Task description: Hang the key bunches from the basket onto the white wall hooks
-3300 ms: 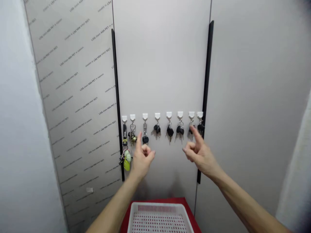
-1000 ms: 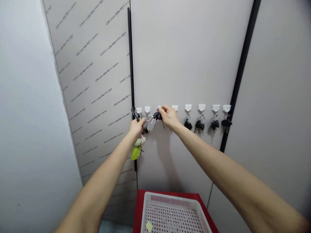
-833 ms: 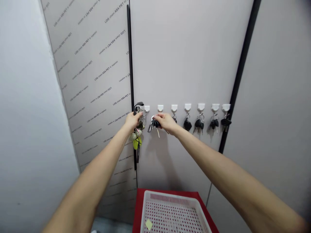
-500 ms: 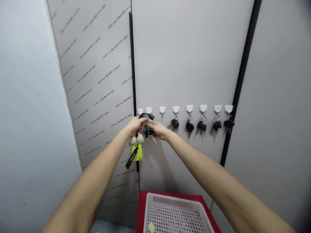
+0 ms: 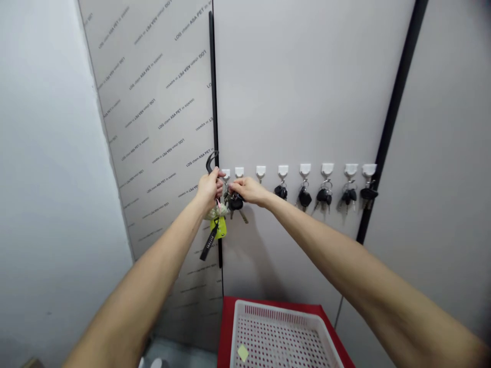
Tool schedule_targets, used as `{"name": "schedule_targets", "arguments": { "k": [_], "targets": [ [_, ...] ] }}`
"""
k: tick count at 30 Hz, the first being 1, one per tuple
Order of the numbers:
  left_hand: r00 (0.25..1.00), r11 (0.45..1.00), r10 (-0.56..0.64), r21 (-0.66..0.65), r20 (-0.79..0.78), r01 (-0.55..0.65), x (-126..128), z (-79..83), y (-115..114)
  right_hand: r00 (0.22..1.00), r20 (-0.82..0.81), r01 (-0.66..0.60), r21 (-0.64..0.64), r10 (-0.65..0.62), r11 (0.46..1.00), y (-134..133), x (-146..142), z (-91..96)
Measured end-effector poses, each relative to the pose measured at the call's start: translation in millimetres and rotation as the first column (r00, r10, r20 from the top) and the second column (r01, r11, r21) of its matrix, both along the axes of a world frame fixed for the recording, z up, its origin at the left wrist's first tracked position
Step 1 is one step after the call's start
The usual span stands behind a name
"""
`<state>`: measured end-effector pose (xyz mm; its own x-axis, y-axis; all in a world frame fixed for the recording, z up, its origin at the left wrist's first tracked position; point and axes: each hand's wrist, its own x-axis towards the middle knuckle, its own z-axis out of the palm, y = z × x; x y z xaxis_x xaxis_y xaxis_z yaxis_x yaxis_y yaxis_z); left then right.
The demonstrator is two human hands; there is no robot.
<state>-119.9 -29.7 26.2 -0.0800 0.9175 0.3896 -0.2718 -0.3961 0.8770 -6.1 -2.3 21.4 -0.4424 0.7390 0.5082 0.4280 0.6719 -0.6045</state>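
Left hand closed tight around keyring with neon-yellow tag; right hand pinching black-fob car key, both at left end of white plastic wall hooks

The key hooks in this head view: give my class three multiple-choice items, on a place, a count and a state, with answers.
1. Where is the white plastic tray? A) on a red surface B) on a hook C) in a hand
2. How many white wall hooks are in the row? A) five B) eight C) twelve
3. What is the left hand doing? A) resting in the tray B) hanging empty C) holding a key bunch
Answers: 1 A, red shows around it; 2 B, eight in line; 3 C, its yellow tag hangs below the hand.
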Motion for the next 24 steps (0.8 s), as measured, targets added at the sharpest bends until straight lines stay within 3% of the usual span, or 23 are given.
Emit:
{"name": "schedule_targets", "arguments": {
  "k": [3, 5, 12, 16, 20, 24],
  "targets": [
    [0.997, 0.997, -0.069, -0.031, 0.021, 0.07, 4.6, -16.8, -14.1, 0.998, 0.066, -0.014, -0.049, 0.018, 0.999, -17.8, 17.5, -25.8],
    [0.991, 0.989, -0.128, -0.071, 0.029, 0.13, 11.6, -37.1, -24.9, 0.995, 0.099, -0.009, -0.11, 0.02, 0.994, -30.8, 34.1, -48.9],
    [0.966, 0.924, -0.22, -0.29, 0.135, 0.25, 50.7, -137.7, -52.2, 0.931, 0.353, 0.019, -0.296, 0.091, 0.955, -70.8, 84.0, -147.4],
    [0.973, 0.9, -0.187, -0.374, 0.133, 0.224, 71.2, -186.3, -55.7, 0.902, 0.43, 0.094, -0.276, 0.035, 0.957, -83.2, 94.9, -196.5],
    [0.978, 0.909, -0.178, -0.398, -0.107, 0.122, 81.0, -221.1, -54.7, 0.873, 0.479, 0.204, -0.192, -0.09, 0.96, -90.2, 97.5, -224.6],
    [0.857, 0.952, -0.151, -0.307, -0.493, -0.008, 73.3, -245.2, -56.2, 0.884, 0.446, 0.255, -0.208, -0.141, 0.944, -97.2, 97.4, -241.1]
  ]
}}
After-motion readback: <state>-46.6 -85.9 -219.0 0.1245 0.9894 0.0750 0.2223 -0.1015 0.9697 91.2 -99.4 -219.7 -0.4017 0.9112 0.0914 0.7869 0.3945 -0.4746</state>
